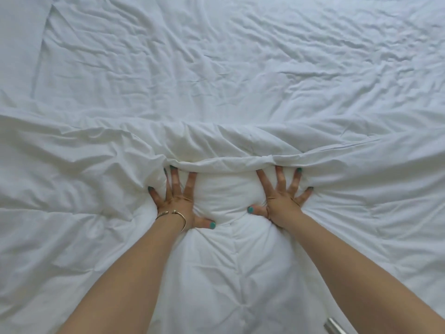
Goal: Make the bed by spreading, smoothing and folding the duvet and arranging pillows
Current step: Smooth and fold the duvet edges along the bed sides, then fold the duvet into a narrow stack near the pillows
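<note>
A thick white duvet (228,249) covers the near half of the bed and bunches into a raised fold (216,143) running left to right across the middle. My left hand (179,201), with a gold bracelet at the wrist, presses flat into the duvet with fingers spread. My right hand (280,197) presses the same way about a hand's width to the right. Both sets of fingertips reach the base of the fold. Beyond the fold lies the wrinkled white sheet (240,56).
A flat white fabric panel (21,44), possibly a pillow or a folded edge, lies at the far left corner. A small grey metallic object (333,325) shows at the bottom edge on the right.
</note>
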Demonstrator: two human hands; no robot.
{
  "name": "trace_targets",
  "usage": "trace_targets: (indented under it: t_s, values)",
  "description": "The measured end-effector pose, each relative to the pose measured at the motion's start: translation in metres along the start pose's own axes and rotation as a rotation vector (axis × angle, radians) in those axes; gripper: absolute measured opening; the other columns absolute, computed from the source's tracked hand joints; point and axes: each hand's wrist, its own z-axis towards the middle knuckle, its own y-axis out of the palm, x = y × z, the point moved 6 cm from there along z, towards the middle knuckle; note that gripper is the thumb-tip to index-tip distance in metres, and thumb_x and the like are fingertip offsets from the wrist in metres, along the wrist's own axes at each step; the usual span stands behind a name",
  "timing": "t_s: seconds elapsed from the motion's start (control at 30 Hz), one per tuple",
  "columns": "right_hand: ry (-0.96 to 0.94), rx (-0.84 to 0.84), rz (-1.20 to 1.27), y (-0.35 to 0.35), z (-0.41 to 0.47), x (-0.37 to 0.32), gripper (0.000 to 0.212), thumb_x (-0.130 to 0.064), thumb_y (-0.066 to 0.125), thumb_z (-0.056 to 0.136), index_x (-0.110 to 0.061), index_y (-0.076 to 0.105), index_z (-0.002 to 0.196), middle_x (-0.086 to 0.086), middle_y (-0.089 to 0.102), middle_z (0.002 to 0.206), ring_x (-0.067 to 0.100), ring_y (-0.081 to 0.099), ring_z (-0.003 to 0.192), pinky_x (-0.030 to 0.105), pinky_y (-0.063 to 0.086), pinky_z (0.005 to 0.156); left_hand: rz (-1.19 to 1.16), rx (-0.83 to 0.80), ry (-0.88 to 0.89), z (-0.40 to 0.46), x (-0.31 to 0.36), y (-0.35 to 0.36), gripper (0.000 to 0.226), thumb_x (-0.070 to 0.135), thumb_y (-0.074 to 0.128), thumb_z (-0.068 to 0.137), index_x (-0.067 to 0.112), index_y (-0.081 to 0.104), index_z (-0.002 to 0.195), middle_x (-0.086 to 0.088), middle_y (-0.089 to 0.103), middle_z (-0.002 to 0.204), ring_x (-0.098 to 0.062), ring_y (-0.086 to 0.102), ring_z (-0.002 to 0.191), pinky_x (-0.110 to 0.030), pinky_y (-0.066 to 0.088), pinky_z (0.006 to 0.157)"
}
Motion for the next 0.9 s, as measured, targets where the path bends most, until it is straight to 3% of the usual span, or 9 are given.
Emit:
trace_targets:
  t_s: [0.1, 0.2, 0.27, 0.37, 0.5, 0.6, 0.67, 0.77, 0.9]
  values:
    - [-0.038, 0.065, 0.071, -0.025, -0.010, 0.002, 0.102, -0.076, 0.064, 0.065, -0.066, -0.007, 0.138, -0.012, -0.021, 0.152, 0.041, -0.020, 0.142, 0.067, 0.002, 0.108, -0.080, 0.058, 0.054, -0.019, 0.003, -0.009, 0.148, 0.080, 0.071, 0.043, 0.042, -0.038, 0.136, -0.007, -0.049, 0.142, -0.024, -0.045, 0.132, -0.060, -0.031, 0.090]
    - [-0.123, 0.410, 0.159, -0.080, -0.013, 0.016, 0.095, -0.045, 0.084, 0.064, -0.048, 0.031, 0.143, 0.001, 0.016, 0.148, 0.037, 0.031, 0.131, 0.043, 0.030, 0.102, -0.468, 0.335, 0.134, -0.027, -0.019, -0.052, 0.108, 0.050, 0.082, 0.063, 0.043, 0.015, 0.148, -0.005, 0.016, 0.152, -0.017, 0.020, 0.140, -0.060, 0.001, 0.116]
    - [-0.087, 0.395, 0.145, -0.083, -0.008, 0.023, 0.101, -0.033, 0.087, 0.064, -0.046, 0.027, 0.145, -0.004, 0.014, 0.151, 0.037, 0.039, 0.125, 0.041, 0.039, 0.098, -0.283, 0.428, 0.106, -0.030, -0.027, -0.072, 0.111, 0.046, 0.083, 0.063, 0.042, 0.012, 0.149, -0.001, 0.022, 0.153, -0.017, 0.036, 0.132, -0.048, 0.029, 0.110]
    - [0.020, 0.389, 0.112, -0.058, -0.013, 0.010, 0.081, -0.027, 0.080, 0.074, -0.037, 0.031, 0.138, 0.003, 0.029, 0.137, 0.038, 0.046, 0.112, 0.040, 0.047, 0.083, 0.127, 0.291, 0.002, -0.028, -0.013, -0.066, 0.111, 0.061, 0.078, 0.061, 0.033, 0.014, 0.148, 0.000, 0.029, 0.148, -0.025, 0.046, 0.127, -0.038, 0.037, 0.099]
    - [0.072, 0.641, 0.132, -0.077, -0.045, 0.015, 0.040, -0.006, 0.052, 0.085, -0.020, 0.045, 0.122, 0.015, 0.045, 0.117, 0.039, 0.055, 0.094, 0.039, 0.043, 0.071, 0.223, 0.397, 0.016, -0.036, 0.001, -0.104, 0.049, 0.048, 0.072, 0.076, 0.026, 0.056, 0.116, -0.003, 0.059, 0.120, -0.029, 0.060, 0.109, -0.034, 0.042, 0.082]
    - [0.089, 0.832, 0.312, -0.145, -0.040, 0.035, 0.042, 0.000, 0.052, 0.081, -0.015, 0.052, 0.121, 0.021, 0.048, 0.117, 0.041, 0.054, 0.100, 0.040, 0.043, 0.081, 0.144, 0.739, 0.096, -0.042, 0.017, -0.164, 0.029, 0.019, 0.065, 0.083, 0.020, 0.052, 0.110, -0.007, 0.052, 0.114, -0.037, 0.061, 0.095, -0.036, 0.041, 0.066]
    - [0.090, 0.681, 0.429, -0.159, -0.022, 0.041, 0.058, -0.010, 0.067, 0.082, -0.019, 0.041, 0.133, 0.019, 0.033, 0.137, 0.032, 0.050, 0.115, 0.035, 0.041, 0.093, 0.028, 0.615, 0.095, -0.029, 0.032, -0.166, 0.053, 0.019, 0.066, 0.084, 0.026, 0.040, 0.130, -0.007, 0.034, 0.138, -0.040, 0.055, 0.110, -0.045, 0.047, 0.080]
    - [0.025, 0.516, 0.582, -0.132, -0.011, 0.039, 0.096, -0.030, 0.085, 0.070, -0.019, 0.023, 0.142, 0.016, -0.006, 0.157, 0.019, 0.024, 0.135, 0.026, 0.026, 0.104, -0.068, 0.393, 0.006, -0.002, 0.034, -0.126, 0.107, 0.063, 0.065, 0.074, 0.051, -0.015, 0.144, 0.004, -0.028, 0.155, -0.039, -0.002, 0.145, -0.067, 0.014, 0.106]
    - [-0.172, 0.509, 0.315, -0.061, 0.000, 0.028, 0.081, -0.070, 0.053, 0.075, -0.031, 0.030, 0.143, 0.005, -0.009, 0.162, 0.024, 0.004, 0.147, 0.050, 0.011, 0.116, 0.030, 0.382, 0.035, 0.016, 0.027, -0.059, 0.094, 0.097, 0.017, 0.062, 0.058, -0.029, 0.135, 0.008, -0.036, 0.152, -0.036, -0.028, 0.141, -0.074, -0.007, 0.101]
